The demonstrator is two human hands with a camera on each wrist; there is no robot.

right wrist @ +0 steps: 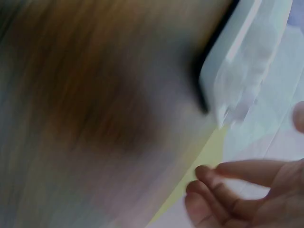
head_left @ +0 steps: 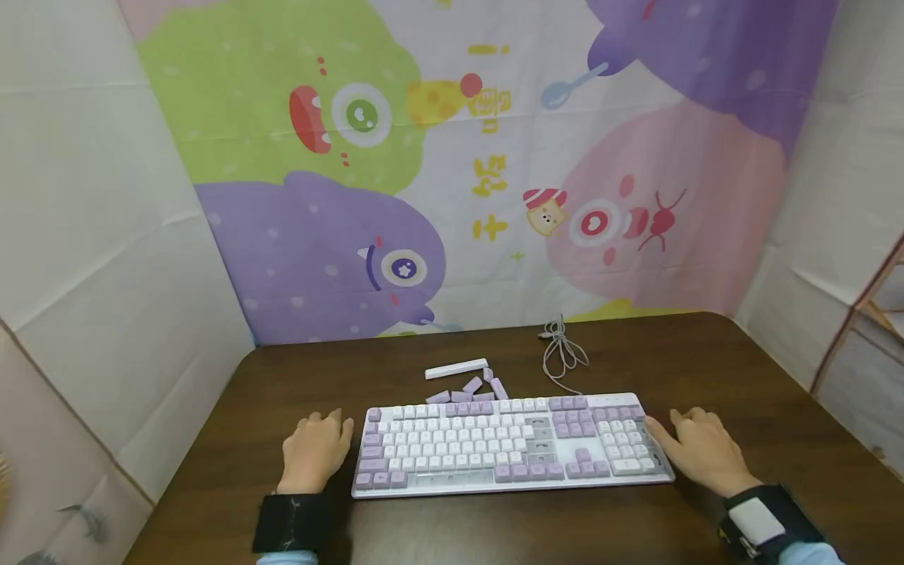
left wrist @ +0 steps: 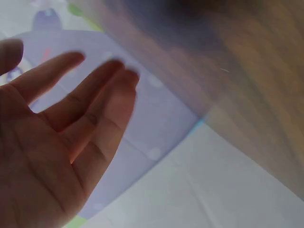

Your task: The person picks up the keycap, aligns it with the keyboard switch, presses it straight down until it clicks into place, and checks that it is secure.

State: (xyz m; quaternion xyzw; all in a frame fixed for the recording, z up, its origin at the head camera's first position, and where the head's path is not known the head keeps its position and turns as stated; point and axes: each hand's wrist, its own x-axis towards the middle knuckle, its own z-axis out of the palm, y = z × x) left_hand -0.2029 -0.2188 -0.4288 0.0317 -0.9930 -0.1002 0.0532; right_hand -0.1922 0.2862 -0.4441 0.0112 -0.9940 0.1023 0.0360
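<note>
A white and lilac keyboard (head_left: 487, 451) lies on the dark wooden table between my two hands. Its space bar slot (head_left: 455, 479) and several key places right of the letter block show no caps. My left hand (head_left: 314, 449) is just left of the keyboard's left end, fingers relaxed and holding nothing; its palm also shows in the left wrist view. At the right end is my right hand (head_left: 702, 449), thumb close by the number pad's edge. The right wrist view shows its fingers loosely bent with nothing in them.
Behind the keyboard lie a long white keycap (head_left: 456, 369) and several loose lilac keycaps (head_left: 472, 386). A coiled grey cable (head_left: 563, 353) rests at the back of the table (head_left: 339, 369). A cartoon-printed cloth (head_left: 487, 275) hangs beyond it, with white cloth walls at both sides.
</note>
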